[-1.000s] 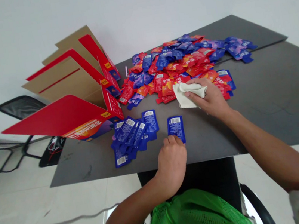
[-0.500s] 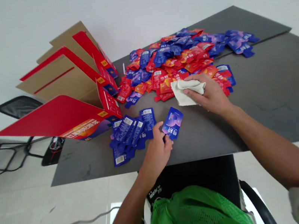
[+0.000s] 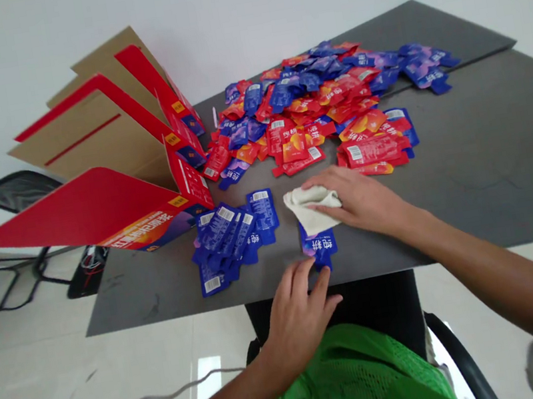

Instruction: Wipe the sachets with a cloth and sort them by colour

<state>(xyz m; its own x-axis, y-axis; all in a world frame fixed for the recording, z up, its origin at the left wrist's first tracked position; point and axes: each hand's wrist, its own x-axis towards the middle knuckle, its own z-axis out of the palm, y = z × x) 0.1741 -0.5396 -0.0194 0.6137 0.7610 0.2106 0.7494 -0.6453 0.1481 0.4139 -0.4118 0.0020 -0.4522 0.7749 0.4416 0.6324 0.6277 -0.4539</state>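
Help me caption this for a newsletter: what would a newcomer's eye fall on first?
Probably the heap of red and blue pouches toward the back of the table. Then come the open red boxes at the table's left end. Nearer, the right hand holds a white cloth over part of one blue pouch.

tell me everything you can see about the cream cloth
The cream cloth looks like soft, plain fabric, folded over on itself, with a loose, rolled-looking fold at the far side and a flatter flap toward the person. The right hand grips it from the right, thumb on the near side, partly hiding it. It covers the far part of a blue pouch on the dark table and seems to rest on it; its underside is hidden.
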